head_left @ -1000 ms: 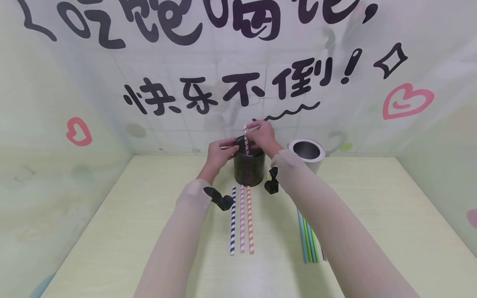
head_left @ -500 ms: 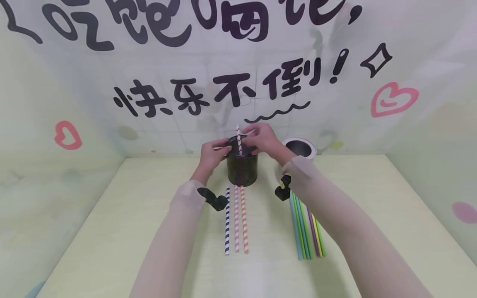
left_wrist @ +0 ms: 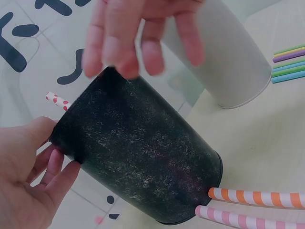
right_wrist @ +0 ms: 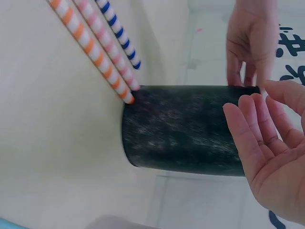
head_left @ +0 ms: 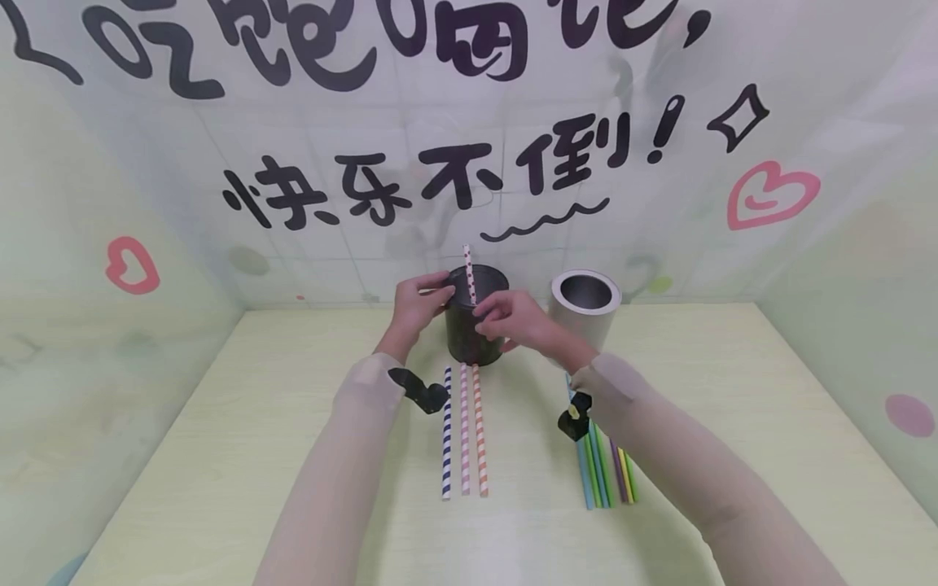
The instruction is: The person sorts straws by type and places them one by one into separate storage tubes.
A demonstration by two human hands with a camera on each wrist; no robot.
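A black cylindrical cup (head_left: 469, 340) stands upright at the back of the table. My left hand (head_left: 418, 308) pinches its rim at the left side, thumb and fingers on either side of the wall. Out of the cup's mouth leans a white straw with red dots (head_left: 470, 273); its lower part is hidden inside. My right hand (head_left: 519, 317) is in front of the cup at the right with its fingers loosely bent. The right wrist view shows nothing between those fingers. Blue-striped (head_left: 447, 439), pink-striped (head_left: 465, 439) and orange-striped (head_left: 480, 439) straws lie before the cup.
Right of the cup is a white cylindrical container (head_left: 595, 325) with a dark inside, partly behind my right forearm. Several plain coloured straws (head_left: 602, 472) lie in front of it, partly covered by that arm. A lettered backdrop (head_left: 352, 268) rises behind the table.
My right hand has let go of the dotted straw, which now stands in the cup, and has come down in front of the cup. The left hand keeps its hold on the rim.
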